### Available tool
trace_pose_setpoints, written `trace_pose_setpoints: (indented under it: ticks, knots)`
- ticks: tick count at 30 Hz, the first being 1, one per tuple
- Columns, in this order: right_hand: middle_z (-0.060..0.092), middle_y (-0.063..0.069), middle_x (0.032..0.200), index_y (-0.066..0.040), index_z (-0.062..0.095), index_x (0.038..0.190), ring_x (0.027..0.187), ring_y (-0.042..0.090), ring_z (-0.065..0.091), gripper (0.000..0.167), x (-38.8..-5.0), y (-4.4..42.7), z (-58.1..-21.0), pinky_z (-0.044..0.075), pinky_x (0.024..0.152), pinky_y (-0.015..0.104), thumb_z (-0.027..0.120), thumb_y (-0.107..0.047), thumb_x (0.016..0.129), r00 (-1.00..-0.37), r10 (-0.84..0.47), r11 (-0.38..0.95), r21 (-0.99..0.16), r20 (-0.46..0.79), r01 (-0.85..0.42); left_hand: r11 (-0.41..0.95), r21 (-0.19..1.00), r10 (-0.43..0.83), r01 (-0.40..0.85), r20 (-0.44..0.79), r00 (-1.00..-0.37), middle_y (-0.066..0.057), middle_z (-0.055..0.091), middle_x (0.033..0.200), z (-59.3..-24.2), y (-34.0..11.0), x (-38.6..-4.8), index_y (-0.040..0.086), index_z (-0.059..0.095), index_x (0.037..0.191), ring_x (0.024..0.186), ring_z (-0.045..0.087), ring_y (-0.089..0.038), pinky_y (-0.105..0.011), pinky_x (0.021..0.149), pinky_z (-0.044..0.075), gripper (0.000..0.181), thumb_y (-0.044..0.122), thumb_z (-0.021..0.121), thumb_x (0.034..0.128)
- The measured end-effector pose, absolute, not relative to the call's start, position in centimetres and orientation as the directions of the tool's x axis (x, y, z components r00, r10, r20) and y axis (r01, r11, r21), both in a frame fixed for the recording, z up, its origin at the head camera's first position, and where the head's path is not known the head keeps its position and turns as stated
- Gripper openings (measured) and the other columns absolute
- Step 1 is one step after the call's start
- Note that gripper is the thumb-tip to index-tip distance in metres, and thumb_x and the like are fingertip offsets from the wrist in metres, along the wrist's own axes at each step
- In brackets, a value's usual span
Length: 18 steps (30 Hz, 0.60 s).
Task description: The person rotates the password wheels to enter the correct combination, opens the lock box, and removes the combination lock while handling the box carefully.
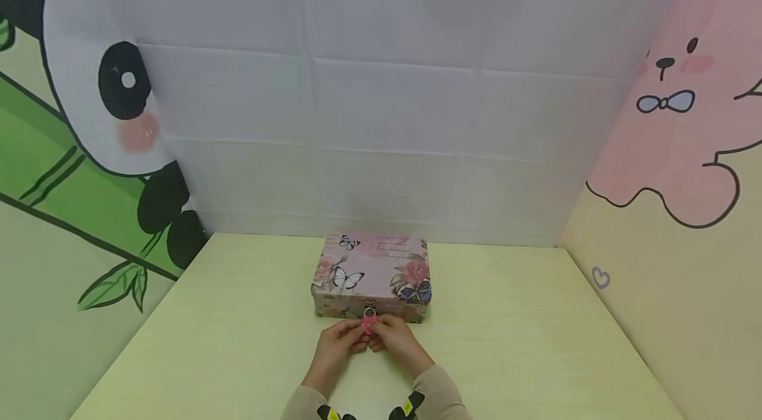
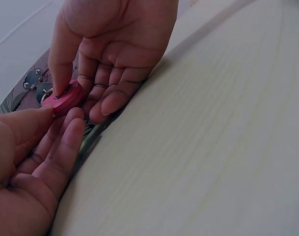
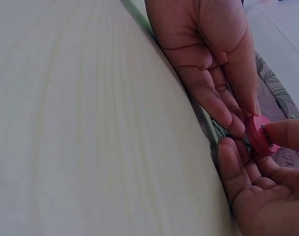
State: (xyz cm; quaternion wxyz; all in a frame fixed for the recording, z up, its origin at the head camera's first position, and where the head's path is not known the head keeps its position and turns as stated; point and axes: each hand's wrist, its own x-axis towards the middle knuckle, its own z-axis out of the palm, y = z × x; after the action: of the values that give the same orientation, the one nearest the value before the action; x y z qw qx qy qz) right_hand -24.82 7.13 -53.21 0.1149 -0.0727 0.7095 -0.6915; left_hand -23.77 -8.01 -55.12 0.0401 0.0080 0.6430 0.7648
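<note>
A pink padlock (image 1: 370,324) with a silver shackle is at the clasp on the front of a box (image 1: 372,268) printed with flowers and butterflies. Whether the shackle is closed cannot be made out. My left hand (image 1: 335,347) pinches one edge of the padlock between thumb and fingers. From the other side, my right hand (image 3: 272,196) holds the padlock (image 3: 259,135), its thumb pressed on the small dials in the face. The left wrist view has the metal clasp (image 2: 34,78) just beyond the padlock. Fingers hide part of the padlock's underside.
The box lid is down. Under it stretches a pale yellow table (image 1: 524,340), with a white sheet (image 1: 387,109) hanging behind. Walls with a painted panda (image 1: 89,63) and a pink animal (image 1: 673,142) flank the table.
</note>
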Motion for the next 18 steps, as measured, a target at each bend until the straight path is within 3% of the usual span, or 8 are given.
trace_pose_setpoints:
  ticks: [10, 18]
  knots:
    - [0.065, 0.014, 0.079, 0.019, 0.057, 0.098, 0.065, 0.010, 0.058, 0.022, -23.4, 7.4, -50.4, 0.055, 0.062, 0.023, 0.048, -0.001, 0.101, -0.955, -0.293, 0.007, -0.999, -0.040, 0.040, -0.174, 0.984, 0.079, -0.040, -0.026, -0.997, -0.013, 0.071, 0.092, -55.5, -8.0, -24.0, -0.024, 0.055, 0.117, 0.078, 0.068, -0.012, -0.023, 0.071, 0.060, 0.028, -0.005, 0.057, 0.0975]
    - [0.067, 0.014, 0.080, 0.018, 0.058, 0.098, 0.066, 0.010, 0.058, 0.022, -23.4, 7.4, -50.4, 0.056, 0.063, 0.025, 0.048, -0.002, 0.101, -0.958, -0.285, 0.019, -0.999, -0.036, 0.032, -0.180, 0.983, 0.080, -0.031, -0.017, -0.997, -0.011, 0.072, 0.091, -55.8, -8.1, -24.3, -0.024, 0.055, 0.117, 0.078, 0.068, -0.012, -0.023, 0.070, 0.060, 0.028, -0.004, 0.057, 0.0975]
